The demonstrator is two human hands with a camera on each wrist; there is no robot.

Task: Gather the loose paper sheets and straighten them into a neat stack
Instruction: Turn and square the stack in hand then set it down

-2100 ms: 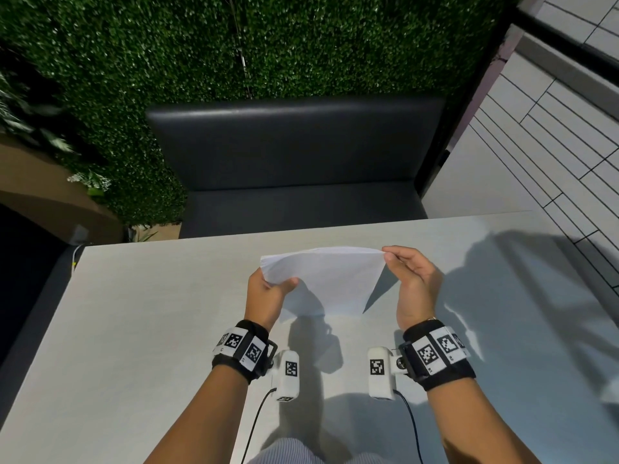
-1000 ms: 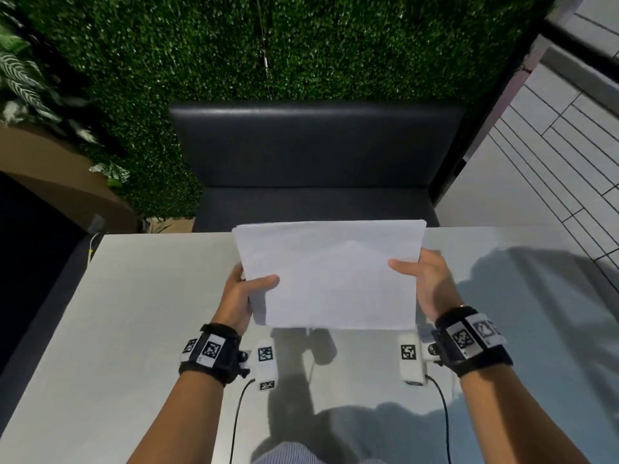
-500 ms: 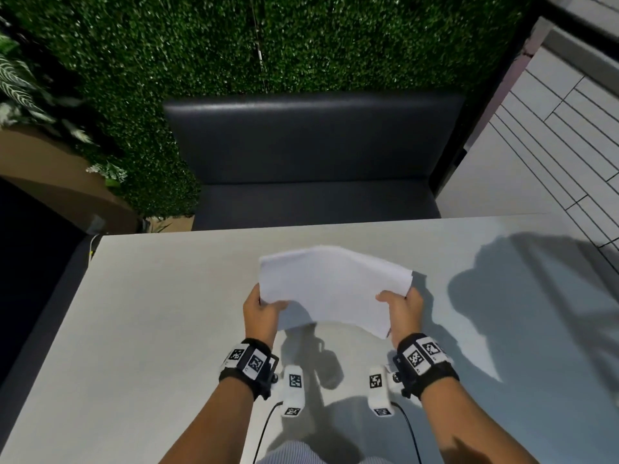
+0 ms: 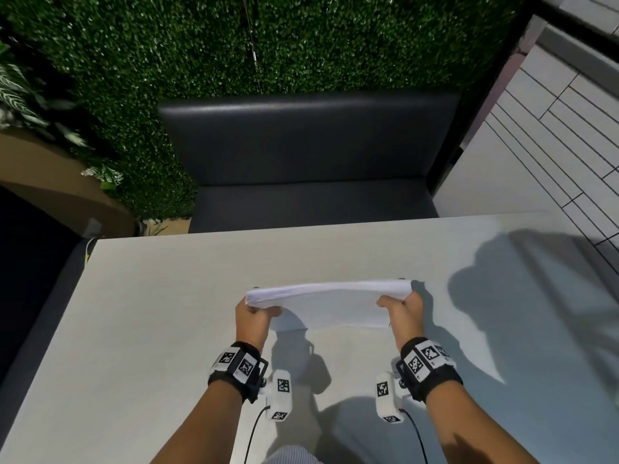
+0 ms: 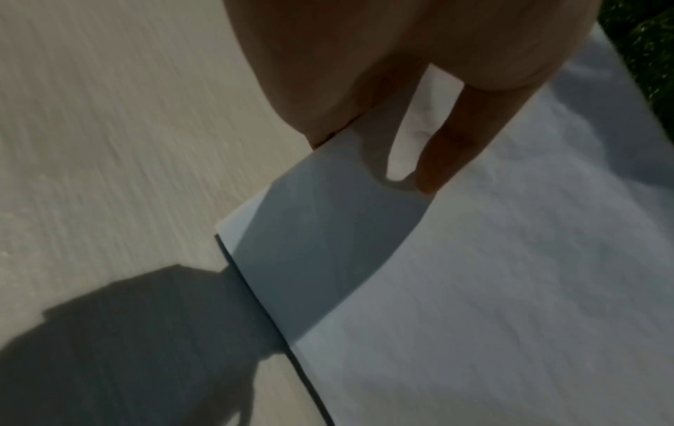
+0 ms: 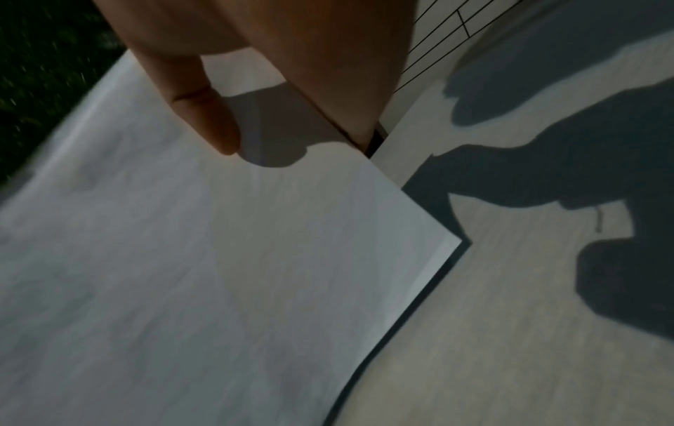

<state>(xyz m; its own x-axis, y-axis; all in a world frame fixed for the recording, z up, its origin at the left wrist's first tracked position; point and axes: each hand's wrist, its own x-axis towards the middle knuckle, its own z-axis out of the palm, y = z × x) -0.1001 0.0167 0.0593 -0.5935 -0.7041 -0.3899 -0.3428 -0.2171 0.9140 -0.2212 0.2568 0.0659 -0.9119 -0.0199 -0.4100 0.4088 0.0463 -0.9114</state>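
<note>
Both forearms reach forward over the table (image 4: 167, 329), wrists roughly level and apart. The left hand (image 4: 252, 318) grips the left end of the paper stack (image 4: 330, 306), thumb laid on top near the corner. The right hand (image 4: 402, 313) grips the right end, thumb on top, with fingertips showing past the far right corner. The stack is held between the two hands just above the table's near middle, sagging slightly along its length; whether its near edge touches the surface cannot be told.

The head view shows the far edge fanned into thin layers, so several sheets are present; their number cannot be counted. The left wrist view shows what the head view hides: the left thumb (image 5: 448, 138) pressing on the top sheet (image 5: 510, 288), and a near corner with a dark gap beneath it. The right wrist view shows the right thumb (image 6: 204, 115) on the paper (image 6: 218, 288), with the right-hand edge curving above the tabletop (image 6: 510, 346); it is blurred.

Count: two hands, one stack, two banded wrist units, one dark bench (image 4: 311, 169) beyond the table, one hedge wall (image 4: 301, 38) behind it.
</note>
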